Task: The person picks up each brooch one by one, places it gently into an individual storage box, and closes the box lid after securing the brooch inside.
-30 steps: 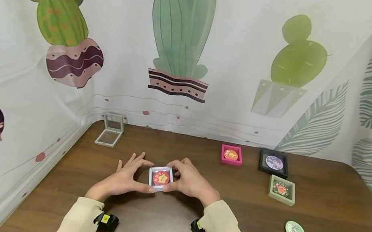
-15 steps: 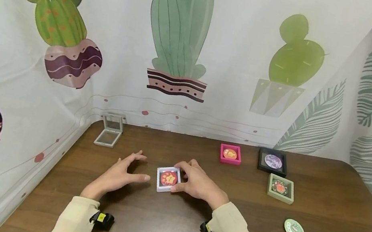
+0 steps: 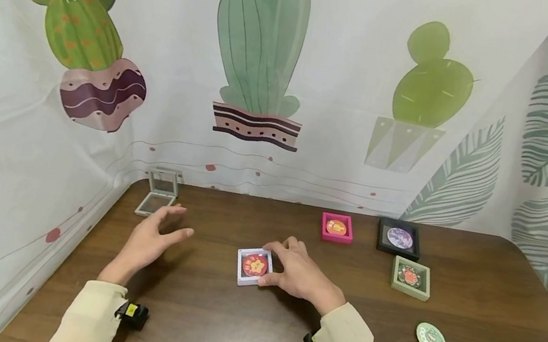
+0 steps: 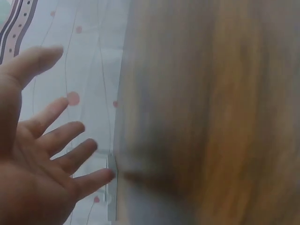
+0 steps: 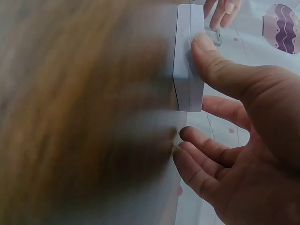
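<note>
A small white square display frame (image 3: 248,282) lies on the wooden table, with a red round badge (image 3: 255,265) bearing a yellow star inside. My right hand (image 3: 302,274) holds its right side, thumb on the near edge and forefinger on the far one. Seen from the right wrist, the thumb rests against the side of the white frame (image 5: 189,70), while the other fingers spread lower down. My left hand (image 3: 144,243) is above the table, its fingers apart and holding nothing. Just beyond it stands a grey display frame (image 3: 176,185), hinged open, partly hidden by the fingers.
Toward the back right are a pink frame (image 3: 336,239), a black frame (image 3: 382,246) and a pale green frame (image 3: 408,291), each with a round badge. A loose green badge (image 3: 431,338) lies nearer. A printed curtain (image 3: 319,160) hangs along the table's back edge.
My left hand has let go of the white frame and moved left toward the grey one. My right hand has drawn the white frame a little to the right.
</note>
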The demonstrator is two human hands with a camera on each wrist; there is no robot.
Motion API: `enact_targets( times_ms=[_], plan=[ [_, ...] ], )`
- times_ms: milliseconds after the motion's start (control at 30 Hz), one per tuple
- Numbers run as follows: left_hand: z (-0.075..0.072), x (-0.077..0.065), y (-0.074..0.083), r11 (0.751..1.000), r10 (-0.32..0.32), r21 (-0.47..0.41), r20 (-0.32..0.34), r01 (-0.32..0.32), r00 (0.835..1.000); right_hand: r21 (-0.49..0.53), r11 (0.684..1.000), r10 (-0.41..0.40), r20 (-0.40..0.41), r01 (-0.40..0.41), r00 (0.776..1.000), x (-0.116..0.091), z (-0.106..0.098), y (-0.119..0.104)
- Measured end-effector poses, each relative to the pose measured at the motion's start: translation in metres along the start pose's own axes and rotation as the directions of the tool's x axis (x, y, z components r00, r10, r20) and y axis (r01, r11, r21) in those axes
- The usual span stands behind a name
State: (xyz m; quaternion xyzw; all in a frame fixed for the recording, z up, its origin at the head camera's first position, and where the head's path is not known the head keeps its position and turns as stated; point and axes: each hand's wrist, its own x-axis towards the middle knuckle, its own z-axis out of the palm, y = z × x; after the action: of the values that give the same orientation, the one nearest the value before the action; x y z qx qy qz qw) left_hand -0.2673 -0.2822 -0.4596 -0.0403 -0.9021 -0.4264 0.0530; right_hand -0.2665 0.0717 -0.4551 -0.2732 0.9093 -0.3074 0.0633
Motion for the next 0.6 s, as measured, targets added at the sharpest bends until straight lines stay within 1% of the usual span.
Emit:
enact_targets(
  times_ms=[100,233,333,467,600],
  plan=[
    [-0.008,0.002,-0.001,0.999,-0.036,-0.007,-0.082,0.036,0.996,-0.002,1.0,-0.011,-0.011,0.011,1.0,-0.002,-0.001,0.002],
    [-0.016,0.006,-0.003,0.997,-0.08,-0.021,-0.183,0.077,0.98,-0.007,1.0,-0.013,-0.021,0.013,1.0,-0.005,-0.003,0.006],
    [-0.021,0.01,-0.006,0.995,-0.1,-0.037,-0.231,0.094,0.968,-0.009,1.0,-0.006,-0.024,0.005,1.0,-0.008,-0.005,0.01],
    [-0.028,0.018,-0.012,0.992,-0.127,-0.052,-0.275,0.118,0.953,-0.014,1.0,-0.001,-0.033,0.001,0.999,-0.013,-0.009,0.015],
    [-0.032,0.024,-0.021,0.987,-0.158,-0.072,-0.334,0.142,0.929,-0.031,0.999,-0.007,-0.045,0.006,0.999,-0.017,-0.013,0.02]
  ],
)
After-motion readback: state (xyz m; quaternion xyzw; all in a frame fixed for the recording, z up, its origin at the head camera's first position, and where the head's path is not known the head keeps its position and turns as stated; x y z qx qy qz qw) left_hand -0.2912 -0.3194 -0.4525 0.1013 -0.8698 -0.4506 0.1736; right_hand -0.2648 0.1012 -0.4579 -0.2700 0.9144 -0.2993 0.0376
